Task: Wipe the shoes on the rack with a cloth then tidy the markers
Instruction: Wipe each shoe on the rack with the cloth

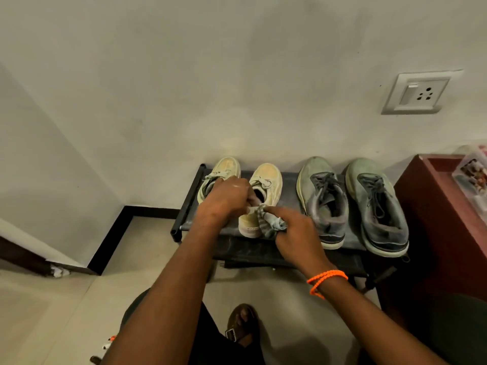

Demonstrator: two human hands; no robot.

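Observation:
A black shoe rack [187,204] stands against the wall with two pairs on its top shelf. On the left is a cream pair, its left shoe [224,168] partly hidden behind my left hand [224,204]. That hand grips the heel collar of the right cream shoe [266,183]. My right hand [295,233] holds a bunched grey striped cloth [270,223] against that shoe's heel side. A grey pair, one shoe [322,201] beside the other [376,204], sits to the right. Marker ends [108,343] show on the floor at the lower left.
A dark red cabinet [437,219] stands right of the rack, with a clear plastic packet [471,172] on it. A wall socket [419,93] is above. My sandalled foot [242,325] is on the tiled floor in front of the rack.

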